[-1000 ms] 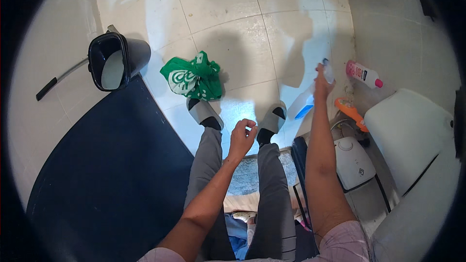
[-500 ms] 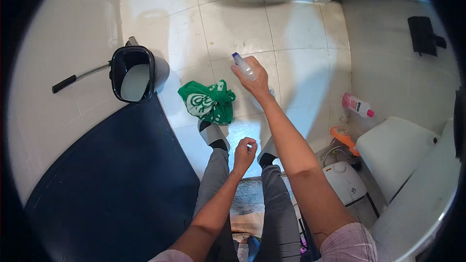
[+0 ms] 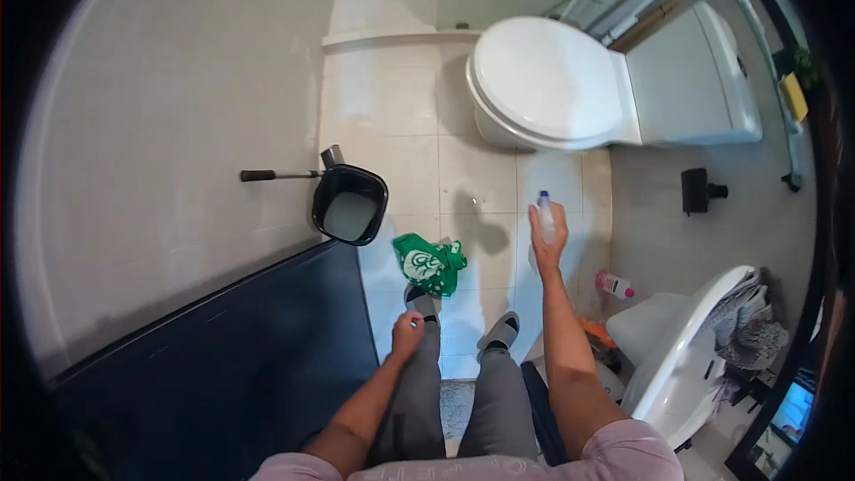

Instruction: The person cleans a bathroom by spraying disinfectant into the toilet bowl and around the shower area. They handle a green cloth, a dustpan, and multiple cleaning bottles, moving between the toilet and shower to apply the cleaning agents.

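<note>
My right hand (image 3: 552, 236) is wrapped round a small translucent bottle (image 3: 546, 224) with a blue top, held above the floor tiles in front of the toilet (image 3: 552, 80). Lower and to the left, my left hand (image 3: 408, 335) is closed near my left knee; a tiny pale spot shows at its fingers, too small to name. On the floor just beyond my left foot lies a bunched green cloth bag (image 3: 430, 265) with a white print, touched by neither hand.
A black bucket (image 3: 381, 205) stands by the left wall beside a long-handled tool (image 3: 280, 175). A dark panel (image 3: 223, 365) fills the lower left. At right are a pink-and-white bottle (image 3: 613, 284), an orange item (image 3: 595, 331), a washbasin (image 3: 672, 392) and a black wall holder (image 3: 698, 191).
My view has risen and swung, bringing the whole toilet and the washbasin into sight. The right hand with the bottle has moved right, away from the green bag; the left hand stays closed.
</note>
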Demonstrator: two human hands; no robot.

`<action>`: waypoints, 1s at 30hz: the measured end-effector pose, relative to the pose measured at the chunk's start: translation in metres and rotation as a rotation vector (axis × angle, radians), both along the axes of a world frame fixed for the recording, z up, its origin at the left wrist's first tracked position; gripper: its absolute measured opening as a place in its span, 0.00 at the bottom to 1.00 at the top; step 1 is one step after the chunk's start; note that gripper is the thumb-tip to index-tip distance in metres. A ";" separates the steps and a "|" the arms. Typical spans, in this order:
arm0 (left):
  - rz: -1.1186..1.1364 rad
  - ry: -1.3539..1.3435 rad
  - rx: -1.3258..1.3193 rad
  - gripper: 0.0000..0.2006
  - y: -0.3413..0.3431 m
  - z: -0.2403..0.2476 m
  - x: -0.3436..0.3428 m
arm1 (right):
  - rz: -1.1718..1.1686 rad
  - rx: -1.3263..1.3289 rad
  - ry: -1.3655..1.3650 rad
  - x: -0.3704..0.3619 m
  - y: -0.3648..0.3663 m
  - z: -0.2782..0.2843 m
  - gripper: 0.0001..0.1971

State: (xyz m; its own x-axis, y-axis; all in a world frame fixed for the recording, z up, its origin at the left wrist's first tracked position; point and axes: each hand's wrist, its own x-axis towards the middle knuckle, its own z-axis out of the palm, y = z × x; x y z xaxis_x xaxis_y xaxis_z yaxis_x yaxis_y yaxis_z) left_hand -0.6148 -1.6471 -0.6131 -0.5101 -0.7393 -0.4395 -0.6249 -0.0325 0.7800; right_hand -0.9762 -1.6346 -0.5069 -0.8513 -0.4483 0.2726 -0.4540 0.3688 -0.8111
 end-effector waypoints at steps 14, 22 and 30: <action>0.763 -0.071 0.633 0.06 -0.208 0.055 -0.056 | 0.022 -0.117 -0.142 -0.048 -0.136 0.138 0.08; 0.781 -0.079 0.485 0.06 -0.299 0.071 -0.153 | 0.417 -0.180 -0.136 -0.148 -0.276 0.176 0.11; 0.301 -0.126 0.007 0.09 -0.368 0.098 -0.262 | 0.506 -0.168 -0.009 -0.232 -0.326 0.200 0.12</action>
